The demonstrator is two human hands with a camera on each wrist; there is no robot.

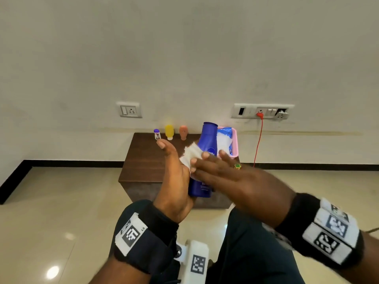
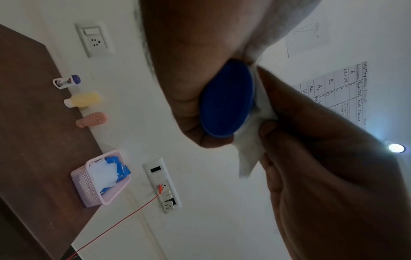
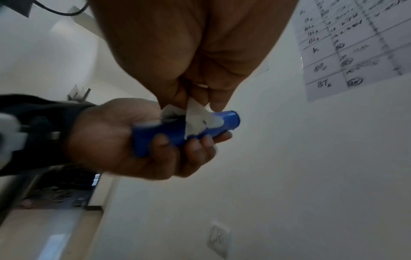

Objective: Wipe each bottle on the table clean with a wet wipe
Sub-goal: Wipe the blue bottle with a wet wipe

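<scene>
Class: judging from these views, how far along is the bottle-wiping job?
Done: cannot tell. In hand: the left hand grips the tall blue plastic bottle while the right hand rubs a white wet wipe on it. Left: probably three small bottles standing on the brown wooden table.

— What is hidden on the blue lotion bottle?
— Its middle is covered by the right hand and the wet wipe; the label's lower print is blurred.

— And in the wrist views?
— In the left wrist view only the bottle's base is seen. The small white bottle has a label too small to be read. The bench is cut off there by the left edge.
</scene>
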